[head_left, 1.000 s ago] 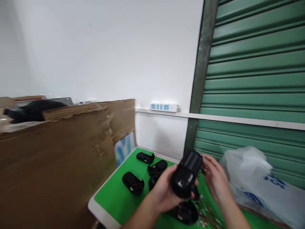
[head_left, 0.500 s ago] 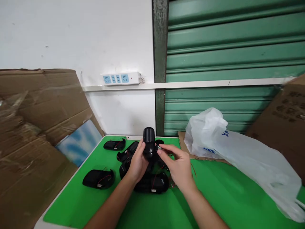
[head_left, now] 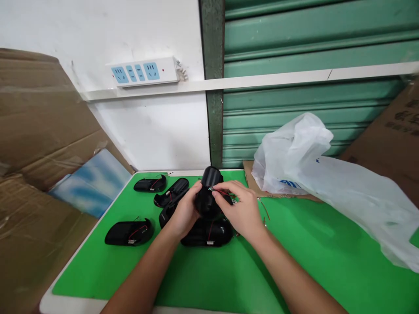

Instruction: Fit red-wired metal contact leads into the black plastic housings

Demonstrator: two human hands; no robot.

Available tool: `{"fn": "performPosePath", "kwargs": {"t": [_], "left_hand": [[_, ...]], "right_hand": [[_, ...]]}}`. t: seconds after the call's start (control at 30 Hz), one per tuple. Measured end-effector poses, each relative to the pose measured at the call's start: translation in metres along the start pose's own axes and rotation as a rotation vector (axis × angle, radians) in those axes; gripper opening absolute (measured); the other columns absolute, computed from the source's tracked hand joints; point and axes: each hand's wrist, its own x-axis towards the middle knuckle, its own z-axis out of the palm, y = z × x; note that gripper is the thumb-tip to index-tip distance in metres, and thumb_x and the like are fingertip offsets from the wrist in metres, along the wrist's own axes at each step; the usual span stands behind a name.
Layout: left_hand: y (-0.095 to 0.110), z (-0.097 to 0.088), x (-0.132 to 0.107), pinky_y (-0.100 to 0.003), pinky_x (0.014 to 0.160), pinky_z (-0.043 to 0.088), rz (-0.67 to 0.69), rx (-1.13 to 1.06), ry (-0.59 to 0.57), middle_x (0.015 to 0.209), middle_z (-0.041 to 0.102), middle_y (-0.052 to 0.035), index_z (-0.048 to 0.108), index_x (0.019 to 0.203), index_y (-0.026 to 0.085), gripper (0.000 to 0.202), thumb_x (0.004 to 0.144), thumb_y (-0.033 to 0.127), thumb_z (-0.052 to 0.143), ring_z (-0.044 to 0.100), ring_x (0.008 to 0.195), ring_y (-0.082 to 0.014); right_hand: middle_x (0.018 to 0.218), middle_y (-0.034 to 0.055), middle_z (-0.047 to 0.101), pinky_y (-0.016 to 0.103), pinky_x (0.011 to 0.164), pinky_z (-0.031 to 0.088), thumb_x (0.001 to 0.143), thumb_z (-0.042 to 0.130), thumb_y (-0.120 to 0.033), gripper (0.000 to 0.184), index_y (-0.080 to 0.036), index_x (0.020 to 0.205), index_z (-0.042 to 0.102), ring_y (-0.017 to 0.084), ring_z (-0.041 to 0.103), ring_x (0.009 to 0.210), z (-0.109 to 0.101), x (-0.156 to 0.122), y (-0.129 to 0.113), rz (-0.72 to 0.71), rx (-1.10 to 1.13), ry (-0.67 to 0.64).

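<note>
My left hand (head_left: 186,209) is closed round the left side of a glossy black plastic housing (head_left: 207,206), raised above the table and tilted. The thumb and forefinger of my right hand (head_left: 240,209) pinch the end of a thin red wire (head_left: 222,192) against the housing's face. A tiny metallic part shows at the fingertips, too small to make out. Below my hands lies another black housing (head_left: 196,235) with a red wire and a white connector (head_left: 210,243). More housings beneath are partly hidden by my hands.
Similar black housings lie to the left, one in front (head_left: 119,232) and others (head_left: 149,185) behind. Loose wires (head_left: 264,209) lie right of my hand. A white plastic bag (head_left: 294,152) rests at the right. Cardboard (head_left: 36,117) stands at the left; a power strip (head_left: 144,72) hangs on the wall.
The held housing has turned and tilted, showing its face more. My right fingers have moved from its side onto its face with the red wire. The camera view has tipped downward.
</note>
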Motion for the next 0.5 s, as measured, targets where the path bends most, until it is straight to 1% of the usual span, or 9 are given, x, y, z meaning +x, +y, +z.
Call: {"fn": "performPosePath", "kwargs": {"t": [0.07,0.13,0.2,0.3,0.4,0.5], "left_hand": [[0.0028,-0.0003,-0.0020,-0.034,0.080,0.060,-0.078,0.006,0.004,0.107,0.074,-0.0095,0.065,0.127,0.013,0.041,0.096,0.030,0.045,0.070,0.100,-0.0248],[0.0053,-0.0012,-0.0035,-0.033,0.071,0.061,-0.112,0.016,0.004,0.106,0.074,-0.0098,0.066,0.126,0.014,0.042,0.095,0.027,0.041,0.070,0.093,-0.0244],[0.0076,-0.0025,-0.0047,-0.032,0.062,0.061,-0.117,0.036,-0.006,0.109,0.073,-0.0097,0.066,0.125,0.016,0.040,0.094,0.027,0.042,0.070,0.089,-0.0238],[0.0099,-0.0050,-0.0058,-0.031,0.052,0.060,-0.105,0.064,-0.044,0.118,0.070,-0.0099,0.067,0.123,0.017,0.037,0.092,0.027,0.049,0.070,0.086,-0.0237],[0.0098,-0.0067,-0.0065,-0.028,0.046,0.058,-0.114,0.072,-0.118,0.119,0.069,-0.0112,0.062,0.133,0.020,0.043,0.093,0.031,0.050,0.071,0.085,-0.0244],[0.0072,-0.0069,-0.0066,-0.025,0.042,0.054,-0.107,0.079,-0.160,0.109,0.070,-0.0128,0.054,0.144,0.019,0.052,0.095,0.035,0.045,0.071,0.080,-0.0243]], "right_hand": [[0.084,0.0003,0.073,0.031,0.075,0.051,0.087,0.069,-0.017,0.011,-0.024,0.092,0.076,0.018,0.066,0.080,-0.0010,-0.0002,0.0001,-0.044,-0.030,-0.008],[0.084,-0.0001,0.074,0.032,0.075,0.050,0.088,0.069,-0.015,0.012,-0.024,0.092,0.075,0.018,0.065,0.080,-0.0011,-0.0001,0.0006,-0.080,-0.033,-0.021],[0.088,-0.0001,0.076,0.034,0.078,0.050,0.089,0.068,-0.014,0.014,-0.024,0.093,0.075,0.019,0.064,0.082,-0.0009,0.0004,0.0011,-0.118,-0.029,-0.024],[0.089,0.0005,0.075,0.036,0.081,0.049,0.088,0.069,-0.013,0.015,-0.025,0.092,0.077,0.020,0.063,0.087,-0.0022,0.0019,0.0015,-0.162,-0.043,0.009],[0.089,0.0009,0.073,0.037,0.082,0.048,0.086,0.072,-0.013,0.015,-0.025,0.090,0.077,0.021,0.061,0.091,-0.0050,0.0037,0.0025,-0.126,-0.047,0.024],[0.089,0.0004,0.073,0.036,0.081,0.048,0.084,0.074,-0.014,0.013,-0.026,0.089,0.077,0.021,0.061,0.091,-0.0060,0.0048,0.0041,-0.043,0.009,-0.002]]}}
